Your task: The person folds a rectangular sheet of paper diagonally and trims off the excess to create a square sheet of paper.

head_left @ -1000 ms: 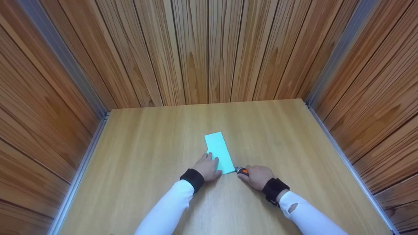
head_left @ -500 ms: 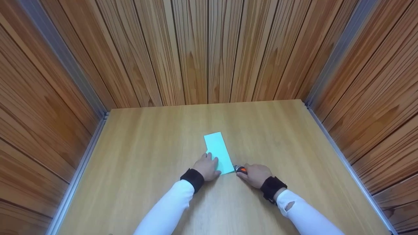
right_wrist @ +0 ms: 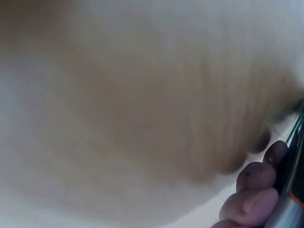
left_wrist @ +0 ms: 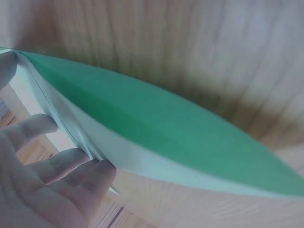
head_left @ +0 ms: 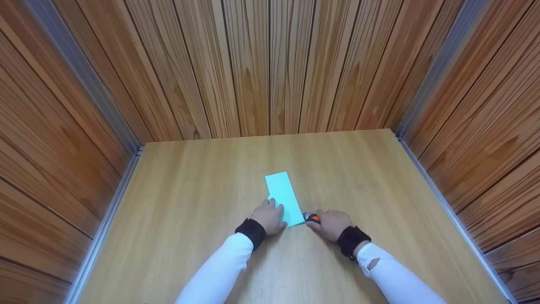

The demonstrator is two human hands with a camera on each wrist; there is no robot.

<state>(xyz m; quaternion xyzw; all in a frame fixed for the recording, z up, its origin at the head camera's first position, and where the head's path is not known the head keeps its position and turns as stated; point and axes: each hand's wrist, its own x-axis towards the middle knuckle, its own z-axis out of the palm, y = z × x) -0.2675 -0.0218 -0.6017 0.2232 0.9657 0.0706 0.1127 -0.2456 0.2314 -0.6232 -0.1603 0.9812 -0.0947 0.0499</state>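
Note:
A light-teal folded sheet of paper (head_left: 284, 198) lies slanted on the wooden table. My left hand (head_left: 268, 216) rests on its left side with fingers spread, pressing it down. In the left wrist view the fold bulges, with a darker green inner face (left_wrist: 156, 123) between the layers, and the left fingers (left_wrist: 71, 166) lie along the outside. My right hand (head_left: 334, 224) grips a utility knife (head_left: 312, 218) with a black and orange handle, its front end at the paper's lower right corner. The right wrist view shows curled fingers (right_wrist: 256, 206) around the grey-black handle (right_wrist: 285, 209); the blade is hidden.
The wooden tabletop (head_left: 190, 181) is bounded by metal rails (head_left: 112, 215) on the left and right. Plank walls (head_left: 253, 67) rise behind it and on both sides. Black bands (head_left: 251, 233) circle both wrists, over white sleeves (head_left: 217, 270).
The right hand and knife have shifted slightly forward along the paper's lower right edge. The left hand and the paper stay in practically the same place.

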